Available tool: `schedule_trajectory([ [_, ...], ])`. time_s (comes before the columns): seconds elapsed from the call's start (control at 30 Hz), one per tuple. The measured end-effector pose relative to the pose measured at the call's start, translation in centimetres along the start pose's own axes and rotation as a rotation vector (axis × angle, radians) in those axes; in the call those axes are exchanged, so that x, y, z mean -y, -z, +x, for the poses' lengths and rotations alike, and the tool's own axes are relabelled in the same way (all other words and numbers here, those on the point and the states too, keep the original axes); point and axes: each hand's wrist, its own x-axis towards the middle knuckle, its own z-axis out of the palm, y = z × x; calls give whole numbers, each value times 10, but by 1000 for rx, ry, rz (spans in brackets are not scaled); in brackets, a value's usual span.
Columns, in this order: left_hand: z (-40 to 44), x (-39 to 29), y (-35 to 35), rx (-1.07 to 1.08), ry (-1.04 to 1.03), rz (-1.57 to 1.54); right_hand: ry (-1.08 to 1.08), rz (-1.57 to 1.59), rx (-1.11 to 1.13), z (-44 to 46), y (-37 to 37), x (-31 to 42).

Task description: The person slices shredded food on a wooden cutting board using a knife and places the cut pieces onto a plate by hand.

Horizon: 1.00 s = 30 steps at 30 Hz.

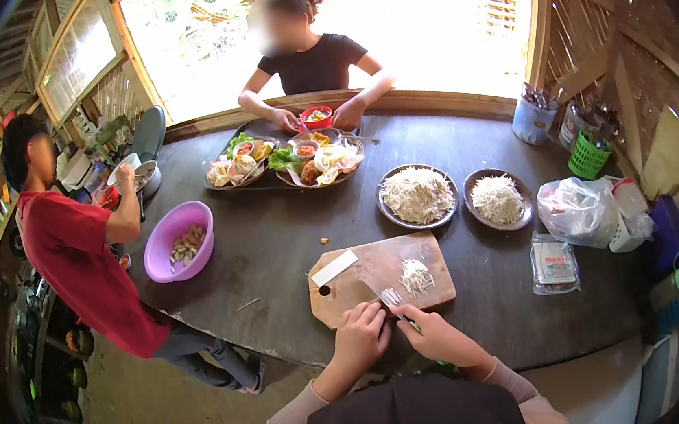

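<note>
A wooden cutting board (348, 301) lies near the table's front edge. On its lower edge my left hand (362, 332) rests with fingers bent together; what they hold, if anything, is hidden. My right hand (441, 335) is closed around a knife (398, 312), its blade pointing up and left over the board. Small cut white strips (391, 296) lie by the blade, and a pile of thin white strips (417, 278) sits to their right. A flat white piece (334, 268) lies at the board's upper left.
Two plates of white shreds (417, 195) (498, 200) stand behind the board. A purple basin (180, 242) is left, plastic bags (576, 209) right. Food platters (320, 158) are farther back. One person (88, 236) stands left; another (313, 63) holds a red bowl (316, 118) across the table.
</note>
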Motion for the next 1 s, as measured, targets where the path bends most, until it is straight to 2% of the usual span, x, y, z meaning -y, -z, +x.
schedule_trajectory([
  [0.07,0,-2,2,13,10,-12,151,28,-85,0,-5,-14],
  [0.1,0,-2,2,16,12,-15,147,28,-84,1,-4,-10],
  [0.17,0,-2,2,18,18,-49,-28,30,-3,3,-1,3],
  [0.4,0,0,3,-5,-9,-49,15,7,-24,1,-2,-5],
  [0.47,2,-1,5,31,-2,-62,-126,-14,45,5,2,9],
  [0.5,1,0,4,29,-6,-63,-125,-15,40,3,0,4],
  [0.57,0,3,1,22,-9,-57,116,21,-67,2,-5,-8],
  [1.0,-5,2,-3,-30,-5,-69,-19,29,-15,2,-4,-4],
])
